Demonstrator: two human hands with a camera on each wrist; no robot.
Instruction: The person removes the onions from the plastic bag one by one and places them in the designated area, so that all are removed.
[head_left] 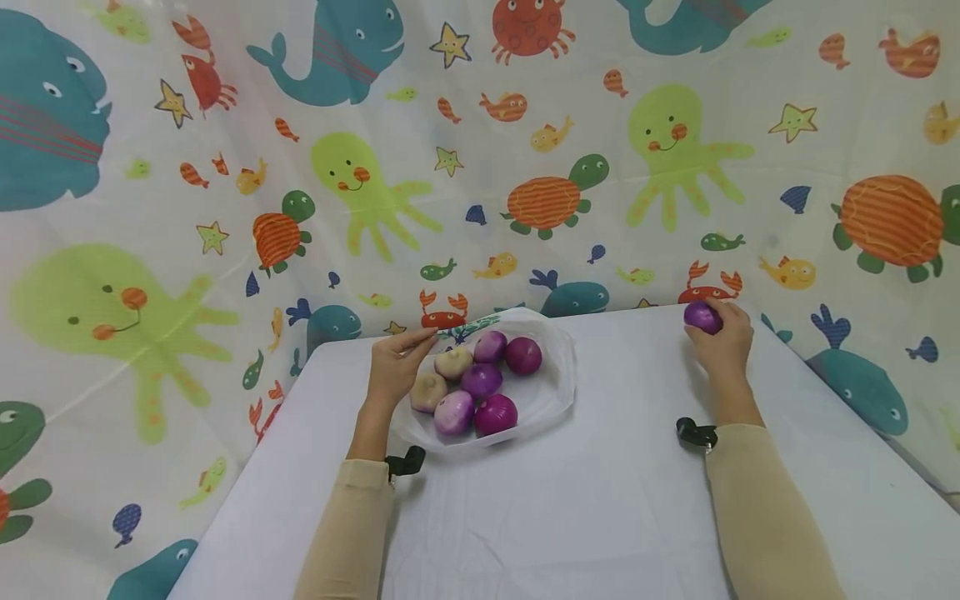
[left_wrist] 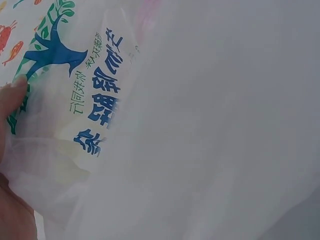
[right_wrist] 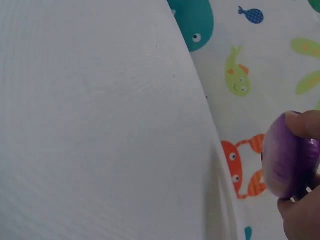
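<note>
A white plastic bag (head_left: 553, 371) lies open on the table's left half, with several purple onions (head_left: 482, 381) and two pale onions (head_left: 428, 392) on it. My left hand (head_left: 393, 368) pinches the bag's far left edge between thumb and fingers. Close up in the left wrist view, the bag (left_wrist: 105, 75) shows a blue bird, green leaves and blue characters. At the far right of the table, my right hand (head_left: 729, 343) grips a single purple onion (head_left: 702, 317), raised near the back edge. The right wrist view shows thumb and fingers around this onion (right_wrist: 281, 157).
A white cloth covers the table (head_left: 600, 517). Right behind its back edge hangs a curtain (head_left: 465, 100) printed with sea animals. Each wrist wears a small black camera mount, such as the right one (head_left: 695, 432).
</note>
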